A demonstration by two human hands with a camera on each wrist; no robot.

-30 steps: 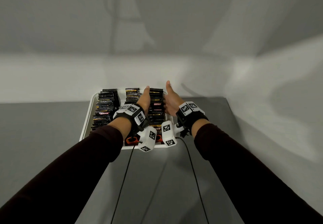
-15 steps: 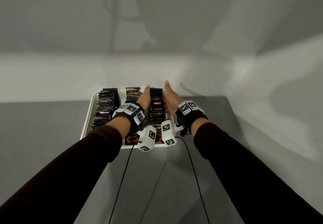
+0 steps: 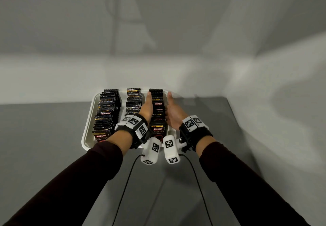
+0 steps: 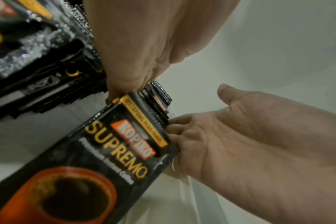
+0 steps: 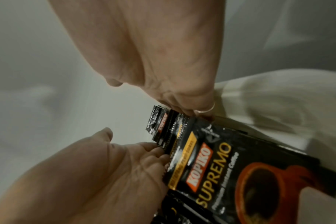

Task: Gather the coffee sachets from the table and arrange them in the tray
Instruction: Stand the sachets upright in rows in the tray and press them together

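Note:
A white tray [image 3: 88,134] on the grey table holds three rows of black coffee sachets standing on edge. My left hand [image 3: 147,110] and right hand [image 3: 172,114] flank the right row [image 3: 158,109], palms facing each other, straight fingers pressing its two sides. In the left wrist view my left hand [image 4: 144,45] and right hand [image 4: 249,144] squeeze the front sachet [image 4: 105,151], which shows a red cup. The right wrist view has the same sachet [image 5: 230,174] between my right hand [image 5: 153,53] and left hand [image 5: 105,174]. The fingertips are hidden beside the row.
The left row [image 3: 106,113] and middle row [image 3: 133,100] stand in the tray beside my left hand. The tray lies at the far edge of the grey table [image 3: 44,137], against a pale wall. Two black cables [image 3: 127,181] trail toward me.
Both hands have slid a little toward me along the right row, still pressed against its sides. The tray and the other rows have not moved.

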